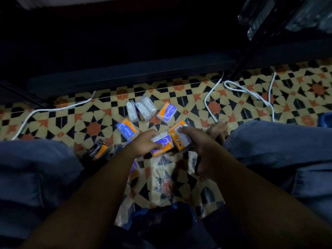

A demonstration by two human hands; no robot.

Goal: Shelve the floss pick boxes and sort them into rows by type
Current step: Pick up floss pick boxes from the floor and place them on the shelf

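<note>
Floss pick boxes lie scattered on a patterned tile floor. My left hand [145, 141] grips a blue-and-orange box [162, 145] lying flat. My right hand [195, 141] holds an orange box [179, 139] turned on its side, pressed against the first. Loose on the floor are a "Smooth" box [167, 113], a "Round" box [127, 131], a black "Charcoal" box [98, 150], and clear packs showing white picks [142, 109]. Another box [134, 169] is partly hidden under my left forearm.
I sit on the floor with my jean-clad knees [36, 169] on either side. A dark low shelf edge [125, 76] runs across ahead. White cables [239, 90] trail over the tiles. A clear plastic sheet [167, 178] lies under my arms.
</note>
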